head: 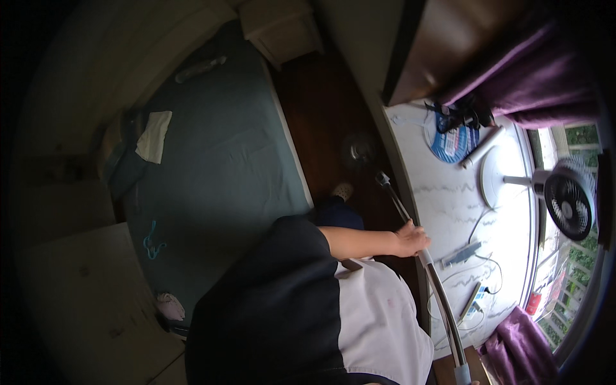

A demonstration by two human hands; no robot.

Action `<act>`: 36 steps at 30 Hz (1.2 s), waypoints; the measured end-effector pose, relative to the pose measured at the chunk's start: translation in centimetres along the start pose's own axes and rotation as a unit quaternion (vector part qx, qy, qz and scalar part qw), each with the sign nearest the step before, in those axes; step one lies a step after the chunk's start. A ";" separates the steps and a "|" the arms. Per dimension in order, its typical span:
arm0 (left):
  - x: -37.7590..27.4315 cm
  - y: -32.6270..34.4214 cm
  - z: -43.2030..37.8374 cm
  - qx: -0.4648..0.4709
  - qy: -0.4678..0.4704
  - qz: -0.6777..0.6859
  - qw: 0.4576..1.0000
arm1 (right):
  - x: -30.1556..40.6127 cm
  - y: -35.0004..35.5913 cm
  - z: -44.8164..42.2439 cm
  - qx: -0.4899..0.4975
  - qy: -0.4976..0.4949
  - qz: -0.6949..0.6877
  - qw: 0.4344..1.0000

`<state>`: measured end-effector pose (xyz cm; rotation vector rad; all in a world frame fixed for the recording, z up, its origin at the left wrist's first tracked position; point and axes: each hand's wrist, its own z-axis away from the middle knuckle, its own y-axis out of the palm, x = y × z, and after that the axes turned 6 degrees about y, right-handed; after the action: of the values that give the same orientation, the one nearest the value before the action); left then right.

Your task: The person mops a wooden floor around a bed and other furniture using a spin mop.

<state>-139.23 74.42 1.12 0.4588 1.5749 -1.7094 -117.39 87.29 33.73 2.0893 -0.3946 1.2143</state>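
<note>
My left hand (413, 239), at the end of a bare forearm reaching to the right, is closed around a long metal pole (442, 296) with pale collars. The pole slants from the bottom edge up to a joint (383, 179) low over the dark floor. Beyond the joint is a blurred round head (358, 150), perhaps of a mop; its make is hard to see. Of my right hand (475, 383), only a sliver of skin shows at the bottom edge beside the pole's lower collar; its grip is hidden.
A bed (226, 159) with a grey-green sheet bears a pale cloth (155, 137) and a blue cord (153, 246). Along the right runs a marble-patterned counter (428, 192) with a fan (568, 207), a blue hand fan (445, 144), a white roll (482, 147) and a power strip (471, 302). A nightstand (284, 33) stands beyond.
</note>
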 end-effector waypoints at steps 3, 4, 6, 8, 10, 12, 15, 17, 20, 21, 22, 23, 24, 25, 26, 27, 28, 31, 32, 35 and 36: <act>7.3 -2.6 0.9 -0.097 0.011 -0.047 0.994 | -4.9 4.7 -0.5 -0.075 0.005 -0.001 0.997; 10.4 -3.5 1.1 -0.110 0.000 -0.048 0.993 | -7.1 6.5 -0.8 -0.090 0.027 0.015 0.995; 16.2 -6.4 1.4 -0.101 -0.042 -0.021 0.994 | -12.1 10.3 -1.4 -0.120 0.068 0.052 0.989; 21.0 -9.5 2.6 -0.111 -0.097 -0.001 0.989 | -17.0 13.3 -1.8 -0.153 0.102 0.086 0.979; 27.3 -9.9 4.2 -0.206 -0.145 0.041 0.967 | -21.0 15.6 -2.3 -0.109 0.151 0.098 0.978; 32.1 -10.5 5.3 -0.286 -0.164 0.087 0.940 | -24.3 17.3 -2.6 -0.024 0.189 0.104 0.976; 35.0 -15.2 8.3 -0.312 -0.270 0.196 0.890 | -28.4 20.3 -3.6 0.055 0.220 0.107 0.968; 36.8 -16.6 11.3 -0.279 -0.184 -0.056 0.941 | -30.2 22.1 -4.0 0.055 0.235 0.082 0.967; 36.7 -17.1 14.2 -0.284 -0.223 -0.010 0.933 | -30.6 23.1 -4.2 0.102 0.275 0.082 0.953; 35.5 -16.9 15.2 -0.284 -0.245 0.007 0.927 | -30.0 23.0 -4.3 0.111 0.282 0.074 0.950; 35.6 -15.4 15.6 -0.285 -0.227 -0.015 0.931 | -29.2 22.8 -4.5 0.091 0.289 0.085 0.949; 35.3 -13.7 16.1 -0.285 -0.207 -0.036 0.935 | -28.3 22.4 -4.7 0.072 0.296 0.096 0.948; 33.9 -12.6 16.2 -0.279 -0.214 -0.009 0.936 | -27.2 21.7 -4.9 0.038 0.302 0.118 0.945; 32.2 -12.1 16.4 -0.281 -0.188 -0.006 0.941 | -25.8 20.5 -5.4 0.054 0.310 0.096 0.944; 29.7 -12.3 16.3 -0.268 -0.168 -0.016 0.948 | -24.2 20.0 -5.8 0.057 0.310 0.087 0.945; 28.2 -11.4 15.9 -0.272 -0.160 -0.013 0.949 | -22.3 19.5 -6.1 0.051 0.312 0.114 0.942; 26.0 -11.7 15.2 -0.264 -0.169 0.022 0.949 | -20.6 18.9 -6.2 0.014 0.297 0.117 0.948; 21.0 -12.0 12.8 -0.301 -0.124 0.108 0.939 | -16.1 18.7 -6.7 -0.027 0.275 0.072 0.958; 20.1 -12.1 12.0 -0.294 -0.112 0.118 0.942 | -15.2 19.0 -6.1 -0.059 0.223 0.048 0.972; 19.4 -11.6 10.3 -0.264 -0.083 0.110 0.955 | -14.2 21.3 -3.9 -0.189 0.152 0.041 0.969; 19.5 -11.5 9.8 -0.254 -0.070 0.096 0.960 | -14.3 21.7 -3.3 -0.181 0.159 0.011 0.971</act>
<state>-158.05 59.00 -2.99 0.2128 1.7235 -1.1102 -139.10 72.83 31.38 1.5561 -0.4525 1.3499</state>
